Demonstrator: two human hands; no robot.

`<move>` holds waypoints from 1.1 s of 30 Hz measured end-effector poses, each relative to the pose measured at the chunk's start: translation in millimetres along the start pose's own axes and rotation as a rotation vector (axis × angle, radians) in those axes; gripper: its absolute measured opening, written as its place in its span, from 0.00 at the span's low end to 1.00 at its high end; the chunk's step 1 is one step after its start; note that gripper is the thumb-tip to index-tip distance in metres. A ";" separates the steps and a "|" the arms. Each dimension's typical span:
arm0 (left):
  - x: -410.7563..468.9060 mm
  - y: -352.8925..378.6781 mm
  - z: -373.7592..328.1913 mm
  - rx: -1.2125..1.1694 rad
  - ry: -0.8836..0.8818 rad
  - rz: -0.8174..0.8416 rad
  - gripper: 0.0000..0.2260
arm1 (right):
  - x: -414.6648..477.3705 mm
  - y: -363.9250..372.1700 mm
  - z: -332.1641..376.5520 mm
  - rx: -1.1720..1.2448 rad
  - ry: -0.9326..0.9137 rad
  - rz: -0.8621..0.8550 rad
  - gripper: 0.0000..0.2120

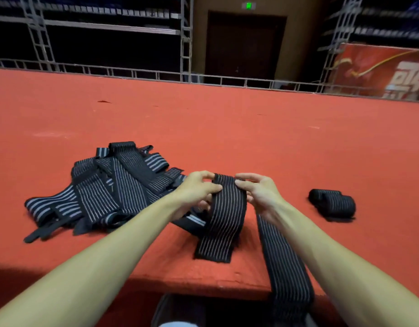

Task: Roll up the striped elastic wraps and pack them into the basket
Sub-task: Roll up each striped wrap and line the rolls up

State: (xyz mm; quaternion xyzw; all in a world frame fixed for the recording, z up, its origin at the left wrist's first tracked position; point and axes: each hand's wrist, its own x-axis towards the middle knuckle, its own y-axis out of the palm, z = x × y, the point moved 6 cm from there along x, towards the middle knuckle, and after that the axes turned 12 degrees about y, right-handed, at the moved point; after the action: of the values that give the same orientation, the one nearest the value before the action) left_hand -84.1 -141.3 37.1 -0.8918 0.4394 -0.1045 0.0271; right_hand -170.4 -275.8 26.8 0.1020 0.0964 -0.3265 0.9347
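Note:
A black wrap with thin white stripes (pixel 227 208) is held up over the red surface. My left hand (pixel 196 192) pinches its left edge and my right hand (pixel 260 194) pinches its right edge near the top fold. One end lies flat on the red surface in front of me; the other length (pixel 284 260) trails down over the front edge. A loose pile of striped wraps (pixel 104 192) lies to the left. Rolled wraps (pixel 331 204) sit to the right. No basket is in view.
The red carpeted platform (pixel 203 119) stretches far ahead to a low metal railing (pixel 156 74). Its front edge (pixel 180 286) runs just below my forearms. A dark object (pixel 180 310) sits below that edge. Metal trusses, a door and a red banner (pixel 380 72) stand behind.

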 end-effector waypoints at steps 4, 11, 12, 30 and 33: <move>-4.7 23.4 20.7 0.026 -0.072 0.159 0.04 | -13.5 -44.5 -11.5 -0.089 0.107 -0.029 0.12; 4.4 21.0 41.2 0.459 0.071 0.022 0.07 | -24.9 -63.4 -47.1 -0.613 0.274 0.231 0.04; 6.1 17.1 44.9 0.526 0.100 -0.007 0.06 | -23.7 -62.3 -50.2 -0.678 0.274 0.253 0.07; 30.3 -14.3 98.3 0.818 0.267 -0.191 0.09 | 96.5 10.4 -42.8 -1.219 -0.257 0.100 0.17; 30.0 -18.3 99.9 0.741 0.260 -0.238 0.12 | 107.5 20.6 -53.9 -1.262 -0.277 0.105 0.13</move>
State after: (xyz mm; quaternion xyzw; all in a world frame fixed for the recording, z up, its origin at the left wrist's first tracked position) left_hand -31.1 -158.1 -53.0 -0.8457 0.2655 -0.3701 0.2782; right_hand -80.9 -309.9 -48.9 -0.5055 0.1432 -0.1709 0.8335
